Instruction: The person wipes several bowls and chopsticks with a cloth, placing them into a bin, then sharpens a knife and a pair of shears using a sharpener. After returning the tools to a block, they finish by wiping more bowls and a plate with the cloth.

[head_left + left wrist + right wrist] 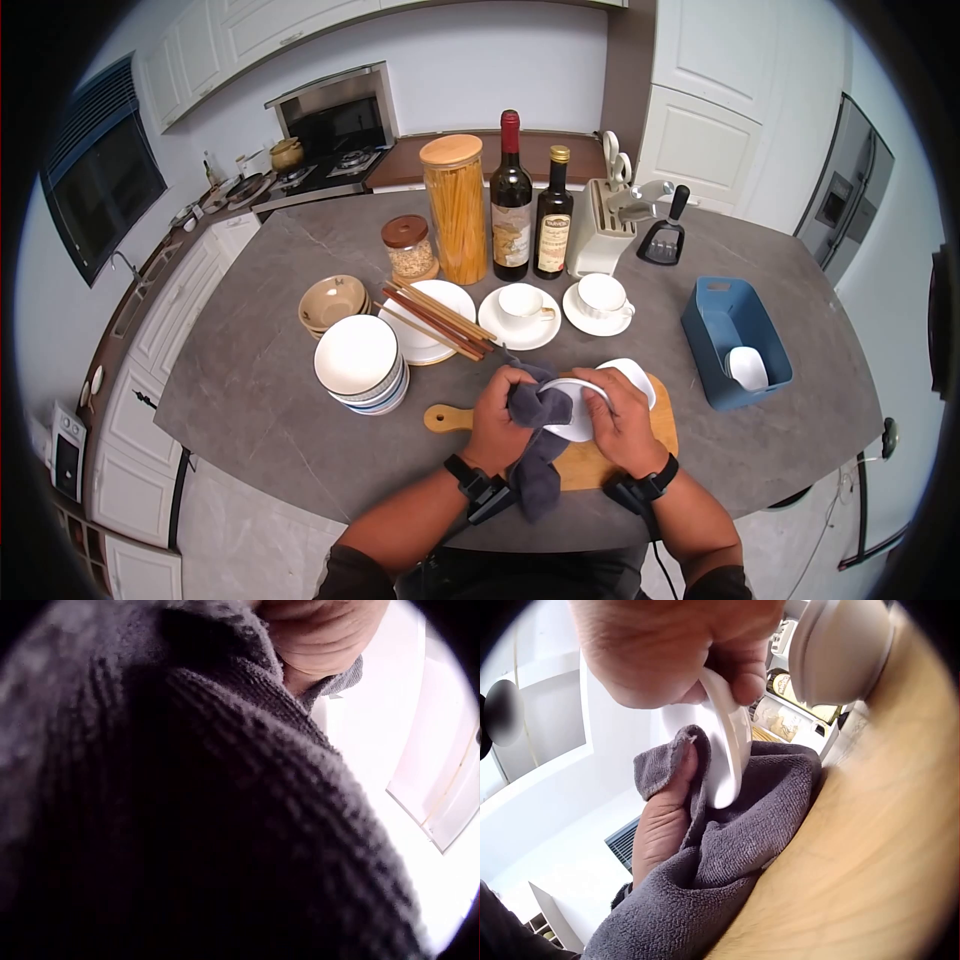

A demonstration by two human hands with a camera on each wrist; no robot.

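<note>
Over a wooden cutting board (610,465), my right hand (628,428) grips the rim of a small white dish (572,420). My left hand (498,428) holds a dark grey cloth (538,480), bunched around the dish's left edge. In the right wrist view the white dish (726,750) stands tilted, cloth on both sides of its rim, with the left thumb (660,832) pressing from outside. Grey cloth (315,787) fills most of the left wrist view and hides the dish. Another white dish (632,378) sits at the board's far edge.
Left of the board stand stacked bowls (357,357); chopsticks (440,318) lie across white plates (430,350). Two cups on saucers (520,338) are beyond. Bottles (511,200), a pasta jar (455,210) and a knife block (600,235) stand behind. A blue bin (708,360) holding white dishes is right.
</note>
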